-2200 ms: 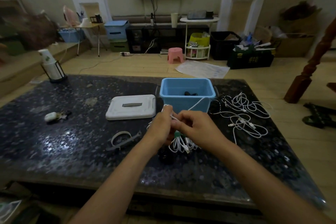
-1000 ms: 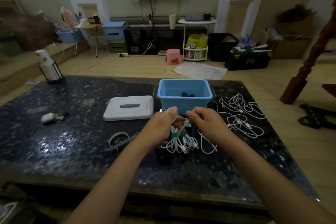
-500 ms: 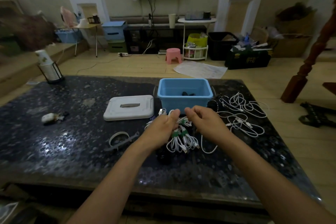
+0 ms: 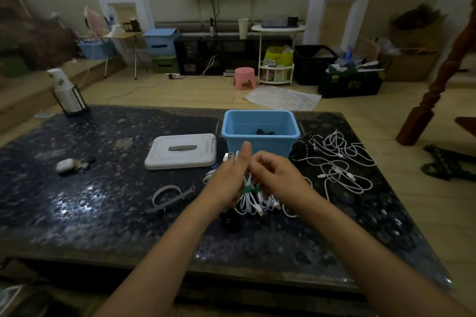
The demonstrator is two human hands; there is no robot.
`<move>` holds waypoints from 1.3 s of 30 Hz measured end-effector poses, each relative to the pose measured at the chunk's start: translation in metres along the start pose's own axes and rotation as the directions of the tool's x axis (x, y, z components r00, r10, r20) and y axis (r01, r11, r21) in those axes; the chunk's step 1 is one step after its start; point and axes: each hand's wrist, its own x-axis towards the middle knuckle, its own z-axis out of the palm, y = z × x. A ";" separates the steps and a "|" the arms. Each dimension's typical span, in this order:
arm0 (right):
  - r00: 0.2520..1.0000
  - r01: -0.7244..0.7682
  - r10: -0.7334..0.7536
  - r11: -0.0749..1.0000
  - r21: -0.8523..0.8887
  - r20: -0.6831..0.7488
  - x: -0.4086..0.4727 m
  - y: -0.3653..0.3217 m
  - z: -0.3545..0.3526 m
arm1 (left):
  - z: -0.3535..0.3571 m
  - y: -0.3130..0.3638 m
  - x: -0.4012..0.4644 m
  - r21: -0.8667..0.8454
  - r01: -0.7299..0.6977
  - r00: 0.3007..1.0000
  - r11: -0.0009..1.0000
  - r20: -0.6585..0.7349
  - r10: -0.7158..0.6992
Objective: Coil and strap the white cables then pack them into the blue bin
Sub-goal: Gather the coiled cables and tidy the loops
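Observation:
My left hand (image 4: 229, 177) and my right hand (image 4: 277, 179) meet over the table's middle, both gripping a bundle of coiled white cables (image 4: 253, 202) with green straps (image 4: 247, 190) round it. The loops hang below my fingers, and my left thumb points up. Just behind the hands stands the blue bin (image 4: 260, 127), open, with a dark item at its bottom. A loose tangle of white cables (image 4: 340, 162) lies to the bin's right on the dark stone table (image 4: 103, 188).
The bin's white lid (image 4: 180, 150) lies left of the bin. A grey strap loop (image 4: 168, 195) lies left of my hands, a small white case with keys (image 4: 68, 164) at far left, a cup stack in a black holder (image 4: 65, 92) at the back left corner.
My hands have come back together on the bundle and lifted it slightly; the loose cable loop my right hand held out to the side half a second ago is drawn in.

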 end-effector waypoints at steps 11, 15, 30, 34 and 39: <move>0.996 -0.058 0.065 0.991 -0.117 0.061 -0.007 -0.003 -0.004 | -0.018 -0.002 0.015 -0.298 -0.064 0.978 0.952 -0.208 0.000; 0.990 0.008 0.036 0.952 -0.305 0.139 -0.014 -0.002 0.010 | -0.021 -0.004 0.021 -0.287 -0.129 0.955 0.949 -0.294 0.041; 0.965 0.075 0.080 0.829 -0.555 0.250 -0.004 0.022 0.012 | -0.022 0.003 0.006 -0.327 -0.135 0.990 0.935 -0.017 0.137; 0.980 0.012 0.130 0.713 -0.702 0.149 0.004 0.024 -0.028 | -0.031 -0.002 0.007 0.017 -0.195 0.980 0.981 -0.029 0.196; 0.997 -0.069 0.070 0.900 -0.430 -0.012 0.005 0.023 -0.043 | -0.027 -0.007 0.006 0.106 -0.150 0.989 0.983 0.016 0.150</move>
